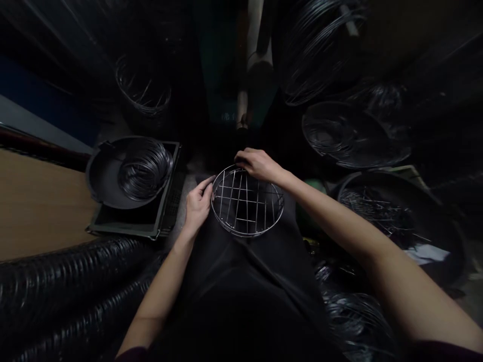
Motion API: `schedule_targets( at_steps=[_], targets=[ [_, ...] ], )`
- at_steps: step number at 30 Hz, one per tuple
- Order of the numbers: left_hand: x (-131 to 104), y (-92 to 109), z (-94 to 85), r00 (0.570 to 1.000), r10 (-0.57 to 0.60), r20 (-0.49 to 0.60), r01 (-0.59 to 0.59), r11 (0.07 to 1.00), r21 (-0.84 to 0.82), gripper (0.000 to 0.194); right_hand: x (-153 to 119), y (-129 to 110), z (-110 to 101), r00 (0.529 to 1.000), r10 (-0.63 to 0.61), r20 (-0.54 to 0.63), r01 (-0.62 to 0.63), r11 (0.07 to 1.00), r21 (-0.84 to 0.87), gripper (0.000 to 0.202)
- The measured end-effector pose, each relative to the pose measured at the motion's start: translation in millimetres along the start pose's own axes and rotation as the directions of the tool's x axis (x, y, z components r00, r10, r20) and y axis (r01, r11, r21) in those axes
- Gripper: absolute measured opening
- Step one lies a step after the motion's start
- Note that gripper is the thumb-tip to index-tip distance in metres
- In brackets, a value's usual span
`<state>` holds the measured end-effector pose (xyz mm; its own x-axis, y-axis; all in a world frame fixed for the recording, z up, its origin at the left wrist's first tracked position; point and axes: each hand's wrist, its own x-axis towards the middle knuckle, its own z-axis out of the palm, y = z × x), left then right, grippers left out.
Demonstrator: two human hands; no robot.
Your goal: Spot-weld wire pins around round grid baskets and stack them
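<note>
Dim scene overall, contrast strong. Left hand [197,203], right hand [260,165] and bare forearms stand out pale; soft shading along skin. Wire grid [247,203] between hands shows thin bright highlights, fairly crisp. Tan panel [41,201] far left of left hand catches muted light. Small glints on wire coil [145,168] left of left hand. Deep shadow beyond hands swallows detail; dark clothing [245,291] nearer than hands almost black. Well outward from hands, shapes stretched, smeared, soft. Light's origin unclear.
</note>
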<state>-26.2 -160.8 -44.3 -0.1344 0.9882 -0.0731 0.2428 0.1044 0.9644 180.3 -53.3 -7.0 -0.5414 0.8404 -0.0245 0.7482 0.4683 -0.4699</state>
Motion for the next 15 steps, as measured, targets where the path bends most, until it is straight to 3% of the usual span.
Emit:
schedule_targets(
  at_steps=[2,5,8,11,15],
  targets=[
    [2.6,-13.7,3.4,0.999,0.039,-0.013,-0.036,0.99,0.14,0.035,-22.8,12.3,6.4,0.992,0.08,-0.098,-0.082,0.996,-0.018,0.028],
    [3.4,-21.9,5.7,0.998,0.065,0.007,-0.065,0.971,0.229,0.035,-73.2,28.4,5.6,0.932,0.249,-0.262,-0.247,0.968,0.04,0.033],
    [1.2,-19.1,2.9,0.999,0.044,0.017,-0.047,0.967,0.252,0.036,-111.0,31.8,11.5,0.874,0.399,-0.279,-0.362,0.915,0.176,0.036],
    [1.4,-9.8,-0.1,0.996,0.081,0.03,-0.086,0.955,0.284,0.036,-122.3,22.4,21.4,0.815,0.472,-0.337,-0.394,0.877,0.275,0.038],
    [9.9,3.3,5.0,0.974,0.213,0.077,-0.227,0.918,0.325,0.034,-120.5,9.0,26.5,0.761,0.465,-0.452,-0.415,0.885,0.211,0.036]
  ],
)
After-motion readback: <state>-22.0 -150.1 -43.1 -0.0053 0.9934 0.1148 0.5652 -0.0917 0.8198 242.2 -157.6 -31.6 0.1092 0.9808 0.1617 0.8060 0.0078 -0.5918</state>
